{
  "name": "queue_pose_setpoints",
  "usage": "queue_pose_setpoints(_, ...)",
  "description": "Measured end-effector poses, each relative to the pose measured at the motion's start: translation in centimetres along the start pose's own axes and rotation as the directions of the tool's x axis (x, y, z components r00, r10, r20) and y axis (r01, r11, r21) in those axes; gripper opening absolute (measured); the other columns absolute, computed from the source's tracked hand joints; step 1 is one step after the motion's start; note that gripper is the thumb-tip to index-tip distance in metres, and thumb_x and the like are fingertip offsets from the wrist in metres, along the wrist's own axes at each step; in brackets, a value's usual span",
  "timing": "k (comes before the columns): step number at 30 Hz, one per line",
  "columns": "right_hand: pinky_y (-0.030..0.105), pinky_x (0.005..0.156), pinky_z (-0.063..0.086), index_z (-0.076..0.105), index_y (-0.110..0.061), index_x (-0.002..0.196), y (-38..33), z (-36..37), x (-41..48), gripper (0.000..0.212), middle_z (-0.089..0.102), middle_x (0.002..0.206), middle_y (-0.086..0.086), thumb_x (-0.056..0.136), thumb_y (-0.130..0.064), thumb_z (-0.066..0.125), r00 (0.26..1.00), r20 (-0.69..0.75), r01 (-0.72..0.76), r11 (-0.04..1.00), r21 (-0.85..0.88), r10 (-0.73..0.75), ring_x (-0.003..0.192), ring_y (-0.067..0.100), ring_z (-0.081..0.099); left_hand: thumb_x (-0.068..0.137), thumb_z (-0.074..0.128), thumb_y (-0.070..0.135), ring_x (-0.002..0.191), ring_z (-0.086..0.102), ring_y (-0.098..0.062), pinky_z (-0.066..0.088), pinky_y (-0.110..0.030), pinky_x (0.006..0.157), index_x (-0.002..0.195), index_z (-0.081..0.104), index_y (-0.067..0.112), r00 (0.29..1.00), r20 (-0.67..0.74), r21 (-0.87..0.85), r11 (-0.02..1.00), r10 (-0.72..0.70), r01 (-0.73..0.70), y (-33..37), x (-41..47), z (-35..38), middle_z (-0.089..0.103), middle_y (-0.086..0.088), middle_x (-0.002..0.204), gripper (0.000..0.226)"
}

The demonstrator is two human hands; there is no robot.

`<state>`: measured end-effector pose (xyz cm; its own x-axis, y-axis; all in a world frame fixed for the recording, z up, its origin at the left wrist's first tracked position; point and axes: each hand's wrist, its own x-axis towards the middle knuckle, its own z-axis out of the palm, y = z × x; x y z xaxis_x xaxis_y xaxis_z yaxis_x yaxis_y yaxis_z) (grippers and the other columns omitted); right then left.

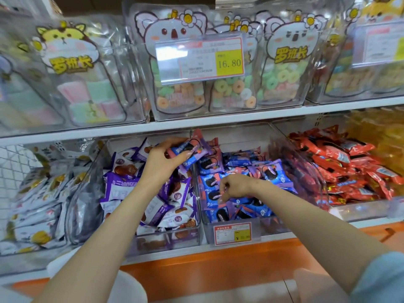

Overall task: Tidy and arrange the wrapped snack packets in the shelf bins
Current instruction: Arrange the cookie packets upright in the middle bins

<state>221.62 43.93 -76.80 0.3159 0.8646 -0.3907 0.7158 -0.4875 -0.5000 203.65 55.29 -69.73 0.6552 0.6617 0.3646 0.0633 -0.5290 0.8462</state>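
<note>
Over the divider between two clear bins, we are gripping snack packets (pixel 192 150) in our left hand (pixel 162 159), fingers curled round them; our right hand (pixel 235 186) is reaching into the right bin (pixel 273 226), fingers bent onto the blue pile (pixel 273 173); whether they are pinching anything, we cannot tell.

One blue-and-purple packet (pixel 190 150) is up off the pile, tilted, gripped in the left hand (pixel 161 160) right over the wall between two clear bins. The middle bin (pixel 271 226) is heaped with matching blue packets (pixel 271 173), lying every which way. The left bin (pixel 166 239) holds jumbled purple-and-white packets (pixel 118 189). Red packets (pixel 341 162) are piled on the right.
</note>
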Motion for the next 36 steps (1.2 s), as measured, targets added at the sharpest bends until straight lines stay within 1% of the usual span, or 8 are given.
queue_pose_setpoints(3, 0.028, 0.081, 0.049, 0.056, -0.015, 0.076, 0.0, 0.0, 0.0, 0.024, 0.06, 0.078, -0.006, 0.073, -0.011, 0.08, 0.999, -0.028, 0.029, 0.994, 0.102, -0.027, 0.084, 0.012, 0.06, 0.084, 0.068, 0.014, 0.083, 0.053, 0.019, 0.035, 0.004, 0.073, 0.114, 0.062, 0.017, 1.0, 0.0, 0.009, 1.0, -0.005, 0.005, -0.2, 0.0, -0.3, 0.061, 0.012, 0.102, 0.031)
queue_pose_setpoints(7, 0.01, 0.053, 0.039, 0.051, -0.016, 0.073, -0.2, 0.2, 0.0, 0.031, 0.053, 0.069, -0.006, 0.073, 0.002, 0.076, 0.981, -0.183, 0.1, 0.981, 0.163, -0.07, 0.056, -0.004, 0.052, 0.084, 0.068, 0.014, 0.089, 0.053, 0.013, 0.036, 0.004, 0.073, 0.118, 0.062, 0.015, 1.0, 0.0, 0.02, 1.0, -0.008, 0.008, -0.3, 0.0, -0.3, 0.061, 0.009, 0.106, 0.035)
queue_pose_setpoints(14, 0.027, 0.069, 0.035, 0.044, -0.019, 0.091, 0.0, 0.5, 0.8, 0.041, 0.04, 0.093, 0.0, 0.072, -0.019, 0.08, 0.916, -0.37, 0.094, 0.981, -0.168, -0.151, 0.08, 0.021, 0.046, 0.083, 0.069, 0.012, 0.098, 0.053, -0.001, 0.034, 0.005, 0.075, 0.115, 0.062, 0.013, 1.0, 0.008, 0.034, 0.999, -0.003, 0.003, -0.3, 0.1, 0.1, 0.061, 0.008, 0.107, 0.033)
queue_pose_setpoints(23, 0.027, 0.073, 0.039, 0.056, -0.018, 0.111, 0.0, -0.1, 0.4, 0.043, 0.037, 0.1, -0.002, 0.075, -0.031, 0.077, 0.936, -0.317, 0.079, 0.971, -0.227, -0.15, 0.089, 0.02, 0.047, 0.082, 0.07, 0.012, 0.101, 0.055, -0.005, 0.038, 0.0, 0.08, 0.111, 0.062, 0.018, 1.0, 0.019, 0.014, 1.0, -0.009, 0.009, -0.3, 0.2, 0.5, 0.062, 0.007, 0.106, 0.031)
queue_pose_setpoints(28, 0.03, 0.07, 0.045, 0.059, -0.014, 0.098, 0.4, -2.7, -1.6, 0.034, 0.056, 0.083, 0.001, 0.073, -0.024, 0.08, 0.922, -0.367, 0.132, 0.991, 0.0, -0.123, 0.078, 0.017, 0.055, 0.083, 0.069, 0.013, 0.095, 0.053, 0.003, 0.037, 0.002, 0.077, 0.109, 0.062, 0.021, 0.998, 0.062, 0.045, 0.998, 0.034, -0.037, 0.4, 0.2, 0.9, 0.061, 0.012, 0.104, 0.029)
queue_pose_setpoints(30, 0.022, 0.063, 0.042, 0.06, -0.014, 0.091, 0.9, -3.3, -3.0, 0.025, 0.059, 0.074, -0.003, 0.075, -0.021, 0.079, 0.96, -0.264, 0.12, 0.99, 0.071, -0.098, 0.071, 0.013, 0.056, 0.083, 0.069, 0.012, 0.095, 0.051, 0.005, 0.034, 0.005, 0.076, 0.112, 0.062, 0.018, 0.995, 0.081, 0.081, 0.994, 0.064, -0.071, 0.6, 0.2, 1.3, 0.06, 0.013, 0.105, 0.031)
queue_pose_setpoints(33, 0.023, 0.066, 0.043, 0.062, -0.013, 0.101, 1.4, -2.7, -4.6, 0.031, 0.06, 0.082, -0.003, 0.077, -0.026, 0.077, 0.997, -0.062, 0.035, 0.995, -0.098, -0.041, 0.077, 0.014, 0.056, 0.082, 0.07, 0.015, 0.099, 0.051, 0.002, 0.036, 0.001, 0.079, 0.112, 0.061, 0.019, 0.994, 0.076, 0.083, 0.993, 0.078, -0.085, 1.0, 0.2, 2.0, 0.058, 0.019, 0.102, 0.032)
queue_pose_setpoints(36, 0.025, 0.069, 0.038, 0.056, -0.015, 0.106, 1.4, -1.8, -5.0, 0.028, 0.052, 0.091, -0.001, 0.084, -0.024, 0.07, 0.997, -0.068, 0.019, 0.953, -0.303, -0.041, 0.082, 0.018, 0.05, 0.082, 0.07, 0.014, 0.102, 0.053, -0.005, 0.038, -0.007, 0.084, 0.111, 0.063, 0.017, 0.995, 0.062, 0.067, 0.994, 0.082, -0.087, 1.3, 0.3, 2.6, 0.06, 0.014, 0.103, 0.03)
